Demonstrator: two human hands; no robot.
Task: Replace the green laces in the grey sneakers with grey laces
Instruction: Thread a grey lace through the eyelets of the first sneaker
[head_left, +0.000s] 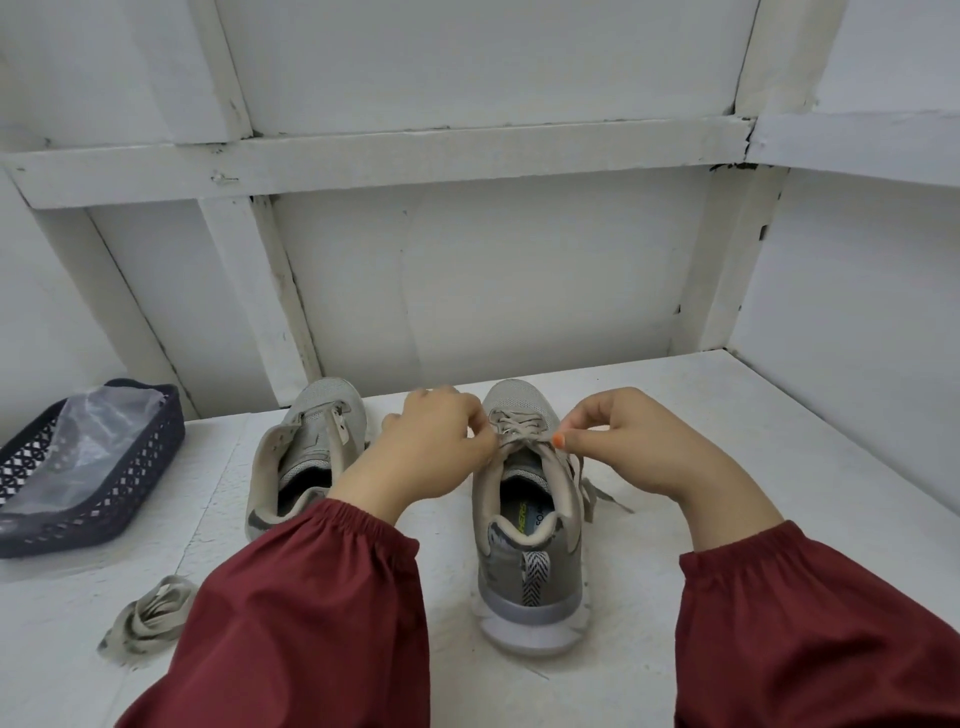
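Two grey sneakers stand heel-toward-me on the white table. The right sneaker (527, 525) carries a grey lace (519, 423) through its eyelets, with loose ends (592, 493) trailing off its right side. My left hand (431, 441) pinches the lace at the shoe's left eyelet row. My right hand (639, 441) pinches the lace on the right side, thumb and forefinger together. The left sneaker (311, 452) has no lace, its tongue exposed, and my left forearm partly covers it. A bundled loose grey lace (145, 618) lies at front left.
A dark perforated basket (104, 493) holding a clear plastic bag (98, 421) sits at the left edge of the table. White panelled walls close in behind and to the right. Bare table shows right of the right sneaker.
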